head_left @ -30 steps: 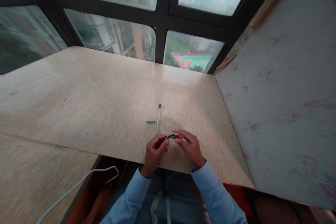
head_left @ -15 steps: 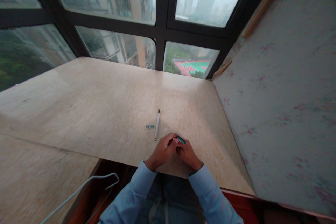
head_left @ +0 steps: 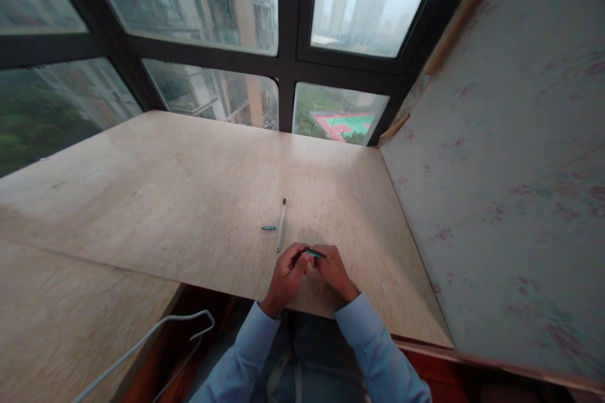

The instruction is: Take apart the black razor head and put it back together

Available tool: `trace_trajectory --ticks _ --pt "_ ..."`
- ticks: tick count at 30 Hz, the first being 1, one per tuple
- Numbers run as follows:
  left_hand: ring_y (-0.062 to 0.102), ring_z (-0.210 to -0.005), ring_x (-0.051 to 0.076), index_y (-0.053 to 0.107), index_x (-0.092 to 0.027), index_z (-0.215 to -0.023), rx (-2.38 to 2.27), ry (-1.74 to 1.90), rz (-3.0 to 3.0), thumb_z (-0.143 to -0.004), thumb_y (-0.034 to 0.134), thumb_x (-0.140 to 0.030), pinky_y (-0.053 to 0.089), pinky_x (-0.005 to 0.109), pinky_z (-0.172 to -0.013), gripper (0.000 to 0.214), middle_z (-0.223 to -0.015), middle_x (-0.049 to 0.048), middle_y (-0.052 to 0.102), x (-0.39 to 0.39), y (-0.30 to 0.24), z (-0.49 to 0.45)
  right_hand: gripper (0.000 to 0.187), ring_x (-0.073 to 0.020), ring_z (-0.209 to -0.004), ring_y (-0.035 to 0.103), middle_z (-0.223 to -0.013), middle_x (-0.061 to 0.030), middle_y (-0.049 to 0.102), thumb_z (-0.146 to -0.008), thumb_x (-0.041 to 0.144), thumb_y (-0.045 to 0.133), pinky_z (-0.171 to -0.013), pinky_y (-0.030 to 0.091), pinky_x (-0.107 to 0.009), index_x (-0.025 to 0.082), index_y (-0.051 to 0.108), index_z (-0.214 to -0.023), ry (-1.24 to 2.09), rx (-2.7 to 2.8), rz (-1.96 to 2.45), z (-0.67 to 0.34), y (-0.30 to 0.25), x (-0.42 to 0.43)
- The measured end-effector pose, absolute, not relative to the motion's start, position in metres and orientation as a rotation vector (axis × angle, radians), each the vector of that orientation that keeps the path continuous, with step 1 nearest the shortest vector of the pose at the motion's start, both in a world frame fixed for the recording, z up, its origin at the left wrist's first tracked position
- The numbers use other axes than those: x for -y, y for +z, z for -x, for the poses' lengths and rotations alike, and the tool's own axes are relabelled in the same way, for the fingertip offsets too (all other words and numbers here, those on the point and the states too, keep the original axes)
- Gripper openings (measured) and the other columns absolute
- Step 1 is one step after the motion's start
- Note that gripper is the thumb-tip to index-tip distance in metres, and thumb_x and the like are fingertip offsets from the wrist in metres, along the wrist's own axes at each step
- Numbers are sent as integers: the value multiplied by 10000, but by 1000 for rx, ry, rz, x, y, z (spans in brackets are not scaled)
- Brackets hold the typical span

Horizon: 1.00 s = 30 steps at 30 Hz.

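My left hand (head_left: 285, 277) and my right hand (head_left: 336, 272) are close together over the near part of the tabletop, fingers curled. Between their fingertips is a small black-and-green bar (head_left: 314, 252); its kind is too small to tell. Both hands grip it, one at each end, and the fingers hide part of it. Just beyond my left hand lies a slim whitish stick (head_left: 281, 227) with a dark tip at its far end. To the left of the stick rests another small dark-and-green bar (head_left: 269, 228), with a clear edge along its near side.
The beige marble-patterned tabletop (head_left: 198, 182) runs up to dark window frames (head_left: 286, 75). A flower-patterned wall (head_left: 496, 214) bounds the right side. At the lower left, a white cable or wire (head_left: 161, 325) crosses an open gap below the table edge.
My hands have shifted slightly left with the small bar between them. The bar has turned and more of it is covered by fingers. The view has tilted up a little.
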<state>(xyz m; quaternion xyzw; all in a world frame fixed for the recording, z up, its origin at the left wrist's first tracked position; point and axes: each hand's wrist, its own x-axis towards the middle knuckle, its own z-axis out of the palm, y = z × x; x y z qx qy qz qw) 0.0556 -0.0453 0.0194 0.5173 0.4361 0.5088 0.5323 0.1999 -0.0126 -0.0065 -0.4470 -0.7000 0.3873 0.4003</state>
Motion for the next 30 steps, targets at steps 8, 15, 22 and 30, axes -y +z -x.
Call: trace_trajectory --ticks 8,15,22,30 --pt "481 -412 68 578 -152 -817 -1179 1321 -904 -802 613 -543 343 181 -359 393 -652 -19 581 52 9 -45 213 -124 -509 488 -504 11 530 -619 125 392 -527 383 -227 191 566 -517 1072 1633 1228 -197 0 9" --pt "449 -391 56 570 -151 -815 -1151 1333 -893 -809 614 -525 332 168 -350 377 -596 -40 556 58 7 -46 144 -111 -474 544 -635 8 607 -716 238 450 -425 412 -199 180 574 -761 1163 1487 1411 -189 1 -19" --pt "471 -419 57 583 -144 -912 -1103 1369 -851 -798 626 -537 340 169 -361 411 -655 -33 570 58 7 -42 190 -100 -451 543 -684 10 631 -775 363 555 -355 392 -179 181 592 -814 1159 1536 1520 -167 9 -28" --pt "503 -481 66 593 -131 -1003 -1097 1446 -761 -761 699 -484 377 172 -405 440 -692 -22 577 57 2 -40 246 -87 -423 510 -642 15 608 -828 414 555 -331 358 -162 175 591 -790 1152 1529 1538 -158 14 -25"
